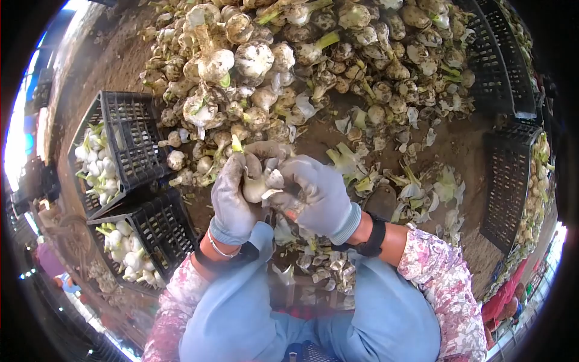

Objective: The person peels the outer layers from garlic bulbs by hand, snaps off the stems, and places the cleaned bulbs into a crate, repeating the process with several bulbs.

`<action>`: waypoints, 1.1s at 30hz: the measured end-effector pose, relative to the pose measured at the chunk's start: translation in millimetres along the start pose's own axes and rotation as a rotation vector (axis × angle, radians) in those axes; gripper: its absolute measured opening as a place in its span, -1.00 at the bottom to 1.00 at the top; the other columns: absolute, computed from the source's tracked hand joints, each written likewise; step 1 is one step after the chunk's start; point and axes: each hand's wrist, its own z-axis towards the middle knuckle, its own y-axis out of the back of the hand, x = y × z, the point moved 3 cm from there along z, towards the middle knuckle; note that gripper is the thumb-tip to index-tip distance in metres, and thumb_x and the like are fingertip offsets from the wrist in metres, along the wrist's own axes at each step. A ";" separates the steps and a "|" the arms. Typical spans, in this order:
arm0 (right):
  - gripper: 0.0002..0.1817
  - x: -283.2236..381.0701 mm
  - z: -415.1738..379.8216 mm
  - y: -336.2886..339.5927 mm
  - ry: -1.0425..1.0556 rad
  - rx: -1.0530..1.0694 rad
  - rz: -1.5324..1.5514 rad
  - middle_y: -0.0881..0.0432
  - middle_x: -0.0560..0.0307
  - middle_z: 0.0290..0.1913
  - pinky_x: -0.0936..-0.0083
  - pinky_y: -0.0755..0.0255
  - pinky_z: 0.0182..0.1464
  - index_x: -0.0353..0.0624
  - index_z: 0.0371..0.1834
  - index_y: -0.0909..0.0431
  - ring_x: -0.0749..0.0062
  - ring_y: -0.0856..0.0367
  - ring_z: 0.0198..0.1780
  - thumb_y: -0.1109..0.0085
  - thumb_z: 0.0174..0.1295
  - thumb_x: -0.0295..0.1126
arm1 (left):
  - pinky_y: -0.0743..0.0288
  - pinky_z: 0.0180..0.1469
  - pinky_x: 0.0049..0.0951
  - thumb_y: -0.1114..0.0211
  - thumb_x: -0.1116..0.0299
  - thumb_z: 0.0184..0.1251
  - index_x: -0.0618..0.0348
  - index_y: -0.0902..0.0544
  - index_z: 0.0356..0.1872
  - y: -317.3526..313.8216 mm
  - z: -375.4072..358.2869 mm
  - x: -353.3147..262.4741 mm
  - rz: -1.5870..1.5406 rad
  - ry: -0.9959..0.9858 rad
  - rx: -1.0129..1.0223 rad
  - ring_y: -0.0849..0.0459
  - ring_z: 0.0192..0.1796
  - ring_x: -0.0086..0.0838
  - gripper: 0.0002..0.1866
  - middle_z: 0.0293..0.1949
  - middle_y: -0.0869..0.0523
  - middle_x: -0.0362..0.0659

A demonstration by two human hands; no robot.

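Between my gloved hands, above my knees, is a white garlic bulb [256, 189] with a short green-yellow stem end pointing up. My left hand [232, 196] wraps its fingers around the bulb from the left. Against the bulb's right side, my right hand [316, 193] is closed, its fingertips curled by loose skin. A small orange-red spot shows under the right fingers; what they grip there is hidden. Just beyond both hands lies a big heap of soil-stained garlic [253, 60]. Peeled skins and leaf scraps [350, 163] litter the ground to the right.
Two black crates at the left, a rear one [136, 139] and a nearer one [166, 226], hold cleaned white bulbs. More black crates [509, 187] with garlic stand along the right. My shoe [381, 202] rests among the peelings. Other people show at the far edges.
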 end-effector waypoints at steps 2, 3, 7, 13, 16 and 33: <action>-0.69 -6.6 -3.4 -0.4 -0.037 0.057 -0.043 -0.58 -0.06 -0.28 0.17 -0.50 -0.21 -0.12 -0.19 -0.53 -0.11 -0.60 -0.21 -0.42 0.06 -0.33 | -0.58 0.11 -0.20 0.23 0.10 0.65 0.44 -0.53 0.02 0.5 -0.6 -2.5 -0.062 -0.006 0.018 -0.60 0.12 -0.22 -0.47 0.06 -0.61 0.11; -0.70 -15.0 -8.7 -1.2 -0.081 0.120 -0.103 -0.57 -0.06 -0.30 0.16 -0.49 -0.22 -0.12 -0.20 -0.53 -0.10 -0.60 -0.22 -0.42 0.07 -0.32 | -0.57 0.14 -0.15 0.22 0.10 0.65 0.43 -0.53 -0.02 -2.9 0.5 -4.3 -0.071 -0.015 0.019 -0.59 0.15 -0.18 -0.48 0.07 -0.61 0.12; -0.71 -40.5 -24.2 3.2 -0.119 0.275 -0.207 -0.58 -0.05 -0.27 0.18 -0.49 -0.22 -0.14 -0.20 -0.54 -0.05 -0.61 -0.24 -0.38 0.13 -0.25 | -0.46 0.29 0.01 0.25 0.08 0.66 0.36 -0.52 -0.09 6.0 8.5 -2.8 -0.229 -0.048 0.056 -0.61 0.15 -0.09 -0.50 0.06 -0.62 0.11; -0.59 -30.7 -11.7 11.9 -0.040 0.234 -0.337 -0.64 0.05 -0.07 0.19 -0.49 -0.04 -0.08 -0.03 -0.60 0.05 -0.64 -0.05 -0.40 0.04 -0.24 | -0.32 0.43 -0.02 0.06 0.06 0.55 0.24 -0.58 -0.08 22.3 16.9 -22.5 -0.297 -0.189 0.165 -0.53 0.30 -0.11 -0.57 0.08 -0.66 0.04; -0.53 8.2 3.8 8.4 0.273 -0.034 -0.255 -0.63 0.11 -0.03 0.18 -0.48 -0.04 -0.07 0.02 -0.59 0.08 -0.63 -0.01 -0.38 -0.01 -0.23 | -0.47 0.31 -0.10 0.02 0.21 0.54 0.34 -0.52 0.08 12.6 2.0 -24.3 0.124 -0.236 0.046 -0.61 0.20 -0.17 -0.62 0.10 -0.65 0.08; -0.43 -96.5 -57.8 -41.1 0.042 0.703 -0.895 -0.57 0.12 0.10 0.07 -0.41 0.08 0.13 0.15 -0.52 0.10 -0.56 0.09 -0.40 -0.01 -0.16 | -0.48 0.22 -0.34 -0.07 0.21 0.51 0.32 -0.53 0.06 123.5 -39.9 -184.8 0.719 -1.156 -1.035 -0.60 0.11 -0.34 -0.65 0.04 -0.62 -0.04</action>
